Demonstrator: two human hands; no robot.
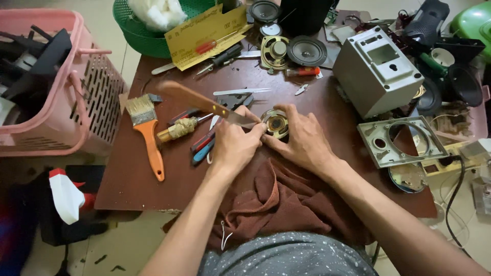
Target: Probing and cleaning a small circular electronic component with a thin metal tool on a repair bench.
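Observation:
My left hand (pixel 236 144) grips a knife (pixel 204 102) with a brown wooden handle that points up and left; its blade tip rests against a small round gold-coloured speaker driver (pixel 276 123) on the dark brown table (pixel 133 179). My right hand (pixel 303 139) holds that driver from the right, fingers curled round its rim. Both hands rest above a brown cloth (pixel 286 199) that hangs over the table's near edge.
A paintbrush with an orange handle (pixel 148 133), screwdrivers (pixel 184 128) and pliers lie left of my hands. More speaker drivers (pixel 306 50) sit at the back. A grey speaker box (pixel 376 69) and its front panel (pixel 401 140) stand right. A pink basket (pixel 56 82) stands left, with a green basket (pixel 138 30) behind.

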